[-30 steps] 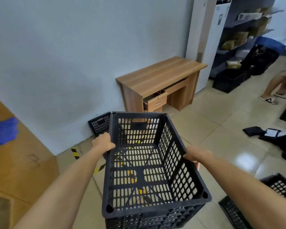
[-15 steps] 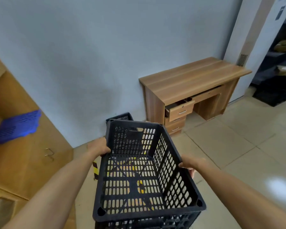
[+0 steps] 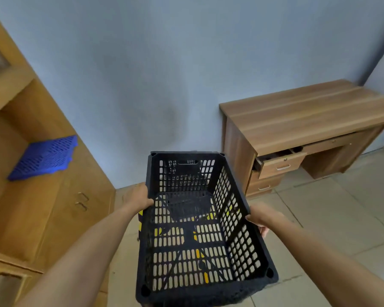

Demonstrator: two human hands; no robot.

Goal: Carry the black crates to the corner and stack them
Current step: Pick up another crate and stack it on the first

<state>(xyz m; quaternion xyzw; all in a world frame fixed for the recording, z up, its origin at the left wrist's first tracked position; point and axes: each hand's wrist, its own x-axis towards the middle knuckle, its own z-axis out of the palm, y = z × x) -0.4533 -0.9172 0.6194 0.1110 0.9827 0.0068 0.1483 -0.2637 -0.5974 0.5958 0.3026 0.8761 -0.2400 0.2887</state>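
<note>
I carry an empty black slotted crate (image 3: 193, 235) in the air in front of me, over the floor near the grey wall. My left hand (image 3: 138, 197) grips its left rim, fingers curled over the edge. My right hand (image 3: 261, 218) grips the right rim from outside, fingertips showing under the edge. Through the slots of the carried crate I make out a dark shape low by the wall; the other crate seen there earlier is hidden behind it. Yellow-black floor tape shows through the crate bottom.
A wooden cabinet (image 3: 42, 196) with a blue slotted panel (image 3: 44, 157) on its shelf stands at the left. A wooden desk (image 3: 306, 120) with an open drawer (image 3: 279, 162) stands at the right against the wall. Tiled floor (image 3: 341, 218) lies to the right.
The view has swung left and moved closer to the wall corner. The crate stays held by both hands. The desk has shifted right, and the crate by the wall is now hidden.
</note>
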